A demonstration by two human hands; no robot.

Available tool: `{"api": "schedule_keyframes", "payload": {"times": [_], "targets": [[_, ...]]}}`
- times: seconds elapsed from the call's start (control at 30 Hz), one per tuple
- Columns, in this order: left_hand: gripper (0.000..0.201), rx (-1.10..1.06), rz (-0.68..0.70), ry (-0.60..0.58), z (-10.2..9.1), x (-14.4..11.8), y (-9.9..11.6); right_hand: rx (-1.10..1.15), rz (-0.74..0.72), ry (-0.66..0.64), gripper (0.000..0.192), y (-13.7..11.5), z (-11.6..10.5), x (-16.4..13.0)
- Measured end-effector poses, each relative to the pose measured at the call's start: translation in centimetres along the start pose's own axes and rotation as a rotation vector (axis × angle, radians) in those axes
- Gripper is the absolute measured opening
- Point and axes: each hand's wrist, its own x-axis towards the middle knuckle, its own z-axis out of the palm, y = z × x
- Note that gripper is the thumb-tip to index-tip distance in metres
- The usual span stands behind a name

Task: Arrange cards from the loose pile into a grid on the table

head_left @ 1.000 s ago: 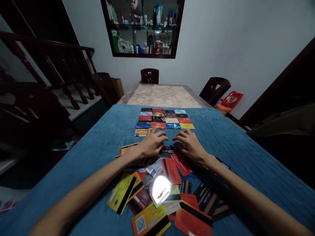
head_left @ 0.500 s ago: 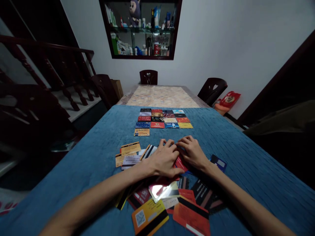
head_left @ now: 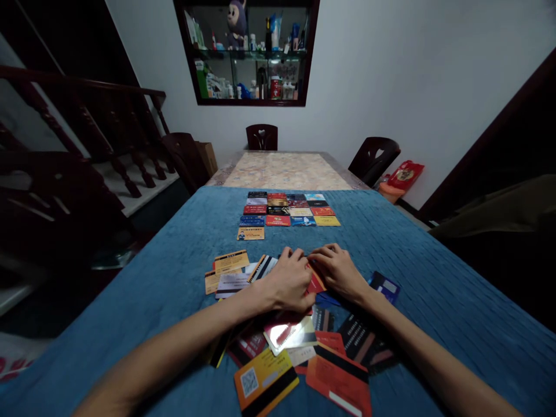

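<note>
My left hand (head_left: 290, 281) lies over the middle of a loose pile of plastic cards, fingers curled and thumb bent in. Close beside it, my right hand (head_left: 336, 267) has its fingers bent and pressed together. Between both hands a red card (head_left: 317, 281) shows, gripped at its edges; the fingertips are partly hidden. Below the hands lie a shiny pale card (head_left: 290, 333), a yellow card with a QR code (head_left: 266, 379) and an orange-red card with a black stripe (head_left: 339, 379). A dark blue card (head_left: 384, 287) rests by my right wrist.
Farther up the blue tablecloth (head_left: 174, 272), several cards lie in neat rows, with a single yellow card (head_left: 251, 233) in the nearest row. Chairs, including one at the right (head_left: 374, 161), stand around the table. A wall cabinet (head_left: 249, 103) holds bottles and a plush toy.
The red card between my hands has turned and shifted slightly. My left thumb has drawn in toward the palm, and my right hand has moved a little left.
</note>
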Motion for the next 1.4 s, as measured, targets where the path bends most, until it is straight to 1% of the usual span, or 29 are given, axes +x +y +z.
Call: {"api": "schedule_keyframes", "payload": {"times": [0.07,0.27,0.33,0.4,0.5,0.57,0.67,0.77,0.9,1.03,1.13,1.23,1.4], "targets": [[0.030,0.030,0.043,-0.003,-0.3,0.0,-0.3,-0.005,-0.009,0.006,0.036,0.2,0.1,-0.1],[0.013,0.162,0.177,0.056,-0.6,-0.7,-0.8,0.037,-0.059,0.066,0.038,0.5,0.2,-0.2],[0.011,0.223,0.204,0.116,-0.4,-1.2,-0.9,0.038,-0.065,0.089,0.037,0.4,0.2,-0.2],[0.015,0.272,0.217,0.200,0.2,-1.9,-1.0,0.038,-0.068,0.100,0.037,0.2,0.2,-0.1],[0.020,0.288,0.196,0.323,1.2,-2.8,-1.6,0.046,-0.068,0.103,0.035,-0.2,0.1,0.0],[0.022,0.247,0.164,0.412,1.7,-3.3,-2.0,0.067,-0.072,0.107,0.033,-0.4,0.0,0.1],[0.021,0.090,0.120,0.557,2.3,-3.7,-2.5,0.103,-0.084,0.120,0.032,-0.7,-0.1,0.3],[0.016,-0.128,0.066,0.632,2.4,-3.9,-2.7,0.147,-0.097,0.137,0.028,-0.9,-0.2,0.4],[0.013,-0.367,-0.068,0.662,2.7,-4.0,-2.9,0.223,-0.074,0.190,0.018,-0.9,-0.4,0.5],[0.013,-0.502,-0.173,0.673,3.3,-3.8,-3.5,0.280,-0.042,0.250,0.016,-0.8,-0.4,0.4],[0.013,-0.540,-0.227,0.659,3.7,-3.7,-3.9,0.282,-0.037,0.288,0.016,-0.6,-0.2,0.3],[0.015,-0.539,-0.251,0.639,3.9,-3.7,-4.2,0.267,-0.042,0.328,0.018,-0.4,0.0,0.3],[0.023,-0.518,-0.268,0.600,3.9,-3.8,-4.5,0.200,-0.058,0.336,0.019,-0.3,0.1,0.2]]}}
